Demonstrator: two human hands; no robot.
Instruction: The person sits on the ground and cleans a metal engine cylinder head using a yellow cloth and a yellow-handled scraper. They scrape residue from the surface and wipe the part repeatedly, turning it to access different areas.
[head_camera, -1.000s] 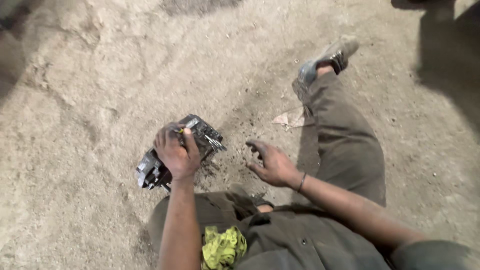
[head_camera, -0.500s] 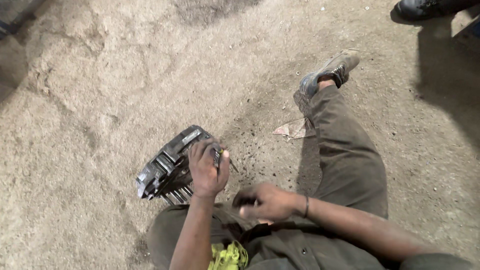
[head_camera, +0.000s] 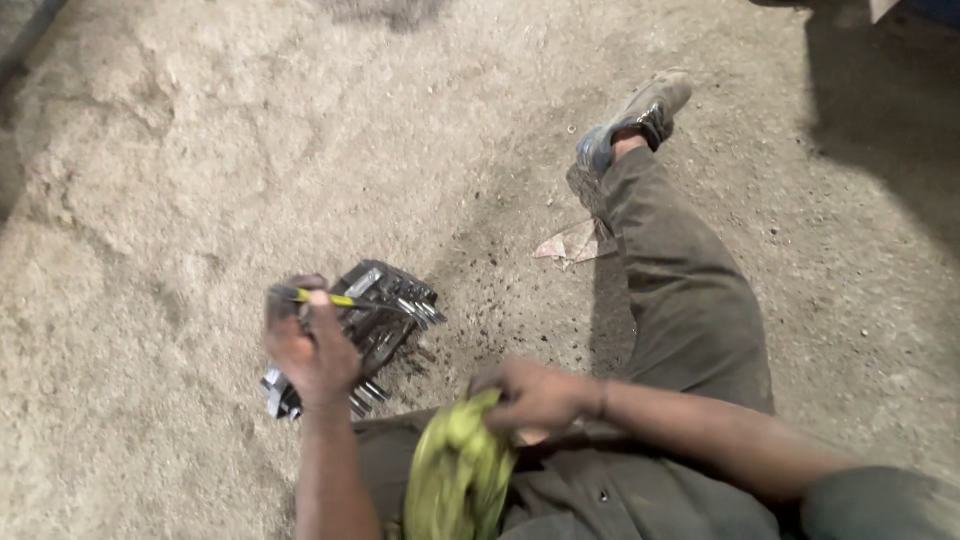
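Gripping a yellow-marked tool (head_camera: 325, 298), the left hand (head_camera: 312, 350) hovers over the wrench set (head_camera: 372, 325) on the sandy ground (head_camera: 170, 180). The right hand (head_camera: 535, 395) pinches a yellow-green cloth (head_camera: 455, 470).

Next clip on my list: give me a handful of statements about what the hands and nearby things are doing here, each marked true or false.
1. The left hand holds a thin tool with a yellow handle. True.
2. The right hand grips a crumpled yellow-green cloth. True.
3. The dark metal block of tools rests on a wooden workbench. False: it lies on the sandy ground.
4. Both of the person's legs are stretched out ahead. False: only one leg in olive trousers is seen extended, ending in a worn grey shoe.
5. A scrap of pale paper lies on the ground beside the extended leg. True.
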